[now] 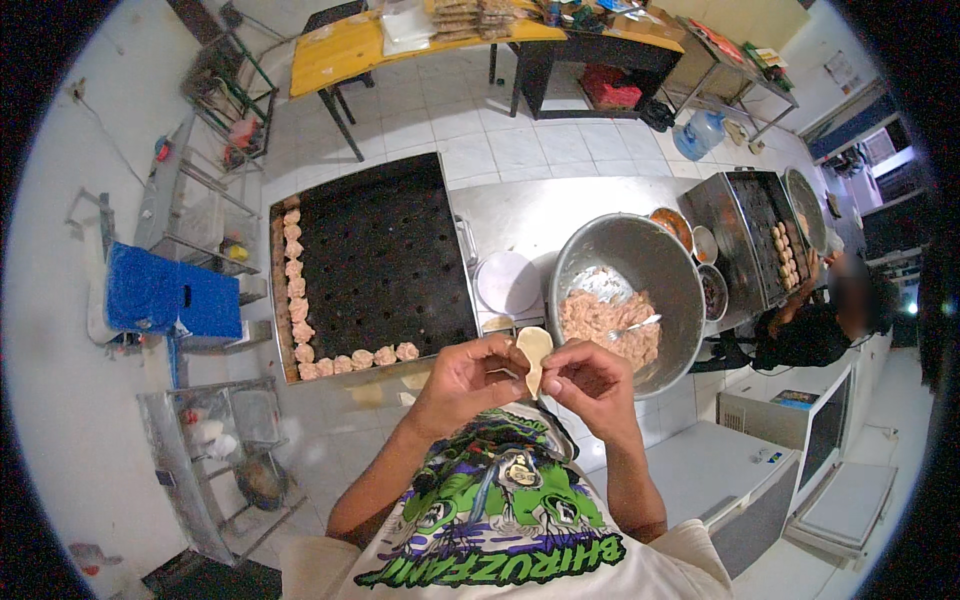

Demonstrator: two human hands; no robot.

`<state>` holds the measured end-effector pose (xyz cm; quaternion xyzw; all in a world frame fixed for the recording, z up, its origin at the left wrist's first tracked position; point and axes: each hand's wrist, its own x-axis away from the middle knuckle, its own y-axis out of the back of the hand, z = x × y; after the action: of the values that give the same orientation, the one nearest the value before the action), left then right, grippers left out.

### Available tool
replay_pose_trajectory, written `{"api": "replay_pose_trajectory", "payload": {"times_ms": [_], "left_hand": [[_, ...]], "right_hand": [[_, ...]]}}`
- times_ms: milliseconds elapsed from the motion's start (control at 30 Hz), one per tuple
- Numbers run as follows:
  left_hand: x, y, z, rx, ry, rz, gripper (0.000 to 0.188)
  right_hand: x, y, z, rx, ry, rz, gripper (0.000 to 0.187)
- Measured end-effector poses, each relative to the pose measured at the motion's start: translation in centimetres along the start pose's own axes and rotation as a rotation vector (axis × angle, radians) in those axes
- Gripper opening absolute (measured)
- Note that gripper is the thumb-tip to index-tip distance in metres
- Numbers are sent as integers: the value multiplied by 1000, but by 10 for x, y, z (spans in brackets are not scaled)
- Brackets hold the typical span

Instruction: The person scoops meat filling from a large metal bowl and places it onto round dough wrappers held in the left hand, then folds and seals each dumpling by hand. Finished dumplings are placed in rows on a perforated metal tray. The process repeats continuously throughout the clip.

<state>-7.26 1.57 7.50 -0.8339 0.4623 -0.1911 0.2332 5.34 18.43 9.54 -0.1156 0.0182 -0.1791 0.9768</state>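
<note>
Between my hands, in front of my chest, is a pale, thin dumpling wrapper [534, 350]. My left hand [478, 372] pinches its left edge, and my right hand [588, 380] pinches the right edge. Just beyond to the right, a large grey bowl [688, 300] holds pinkish minced filling [612, 325], with a spoon [637, 325] resting in it. To the left lies a dark perforated steamer tray [380, 250]. Several filled dumplings [297, 290] line its left side and near edge.
A white round lid or plate [507, 283] sits between tray and bowl. Small bowls of orange [672, 230] and dark contents [711, 292] stand beyond the grey bowl. At the right, a co-worker [830, 320] reaches toward another tray with dumplings [784, 255]. A yellow table [340, 55] stands at the back.
</note>
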Motion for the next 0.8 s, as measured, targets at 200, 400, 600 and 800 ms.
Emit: {"api": "replay_pose_trajectory", "payload": {"times_ms": [200, 400, 600, 800], "left_hand": [[-19, -30, 10, -113, -24, -38, 17], [-41, -57, 15, -133, -112, -33, 17], [-48, -73, 31, -160, -188, -75, 20], [-52, -91, 50, -150, -245, -200, 18]], "right_hand": [[-1, 35, 1, 51, -30, -47, 18], [-15, 65, 22, -30, -122, 2, 18], [-20, 89, 28, 66, -110, 71, 18], [-16, 100, 30, 288, 72, 75, 15]]}}
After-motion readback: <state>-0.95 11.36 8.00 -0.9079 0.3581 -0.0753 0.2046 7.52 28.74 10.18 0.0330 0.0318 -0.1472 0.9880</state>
